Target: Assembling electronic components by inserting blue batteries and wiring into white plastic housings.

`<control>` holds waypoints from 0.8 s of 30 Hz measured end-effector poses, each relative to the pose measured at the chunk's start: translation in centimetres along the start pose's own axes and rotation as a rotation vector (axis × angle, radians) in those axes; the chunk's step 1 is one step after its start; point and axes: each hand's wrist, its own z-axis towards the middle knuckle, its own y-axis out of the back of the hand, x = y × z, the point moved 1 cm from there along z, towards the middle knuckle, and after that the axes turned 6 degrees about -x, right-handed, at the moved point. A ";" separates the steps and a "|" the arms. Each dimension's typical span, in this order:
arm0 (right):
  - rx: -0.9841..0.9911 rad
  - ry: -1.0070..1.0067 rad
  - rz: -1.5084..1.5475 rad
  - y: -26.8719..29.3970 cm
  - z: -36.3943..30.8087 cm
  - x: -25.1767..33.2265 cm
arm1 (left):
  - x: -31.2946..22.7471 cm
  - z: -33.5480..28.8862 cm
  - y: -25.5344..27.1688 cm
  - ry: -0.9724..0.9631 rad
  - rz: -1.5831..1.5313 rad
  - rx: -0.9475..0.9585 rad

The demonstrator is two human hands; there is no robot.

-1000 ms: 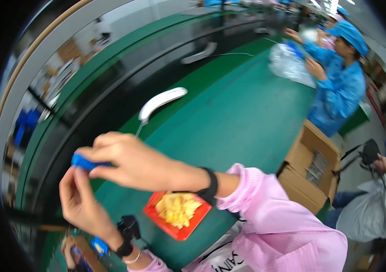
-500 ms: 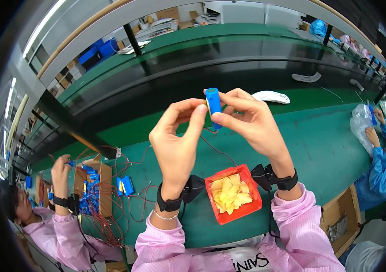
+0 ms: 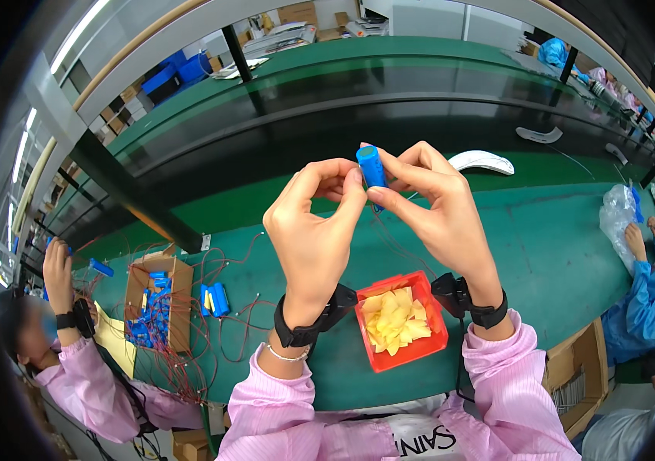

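Note:
Above the green bench, a blue-wrapped cylindrical battery [image 3: 371,166] stands nearly upright between my fingertips. My left hand [image 3: 316,223] pinches it from the left side with thumb and forefinger. From the right, the thumb and forefinger of my right hand [image 3: 441,201] close on the same battery. A thin wire trails down below it toward the bench. Between my forearms sits a red plastic bin [image 3: 408,359] holding a heap of yellow paper-like pieces [image 3: 395,321]. My fingers hide part of the battery's sides.
At left, a cardboard box [image 3: 181,311] overflows with blue batteries and red wires; a few batteries [image 3: 215,300] lie beside it. A co-worker's hand [image 3: 58,276] is raised further left. White curved parts [image 3: 482,161] rest beyond my hands. Another worker in blue [image 3: 638,300] handles plastic bags at right.
The view has shifted slightly. Both my hands still grip the battery, and the yellow strip seen along its left side no longer shows. The left co-worker's hand has moved away from the box.

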 end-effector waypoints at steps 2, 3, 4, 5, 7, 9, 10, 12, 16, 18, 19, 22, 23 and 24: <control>-0.021 -0.039 0.092 -0.5 -0.1 0.1 | 0.2 0.1 0.0 0.000 -0.003 -0.019; -0.030 -0.060 0.138 -0.8 -0.1 0.1 | 0.3 0.1 0.0 0.013 -0.015 -0.007; -0.034 -0.086 0.204 -0.9 -0.1 -0.1 | 0.5 0.1 0.0 0.025 -0.033 0.008; -0.037 -0.113 0.270 -0.9 -0.1 -0.3 | 0.6 0.1 0.0 0.038 -0.050 0.022; -0.009 -0.133 0.363 -0.8 0.0 -0.8 | 0.8 0.3 0.3 0.299 -0.311 0.085; 0.055 -0.118 0.414 -0.3 0.6 -1.6 | 0.9 0.3 0.4 0.492 -0.517 0.142; 0.086 -0.152 0.476 -0.4 0.7 -2.0 | 1.3 0.2 0.5 0.554 -0.589 0.163; 0.019 -0.216 0.602 -0.9 0.7 -2.1 | 2.1 0.0 0.5 0.620 -0.668 0.173; -0.267 -0.176 0.642 2.0 1.5 -2.9 | 3.0 0.2 0.3 0.477 -0.570 0.047; -0.391 -0.152 0.589 7.2 1.7 -3.6 | 1.5 -1.0 0.3 0.440 -0.231 0.412; -0.458 -0.142 0.574 10.4 1.5 -3.6 | 0.1 -2.0 0.1 0.490 -0.087 0.602; -0.693 -0.017 0.539 15.6 0.6 -4.2 | 0.0 -5.7 0.5 0.041 0.310 0.937; -0.765 0.006 0.505 17.5 -0.1 -4.4 | -0.2 -6.6 0.3 0.010 0.341 1.010; -0.822 -0.004 0.473 19.1 -1.0 -4.4 | 0.3 -7.3 0.2 -0.024 0.346 1.071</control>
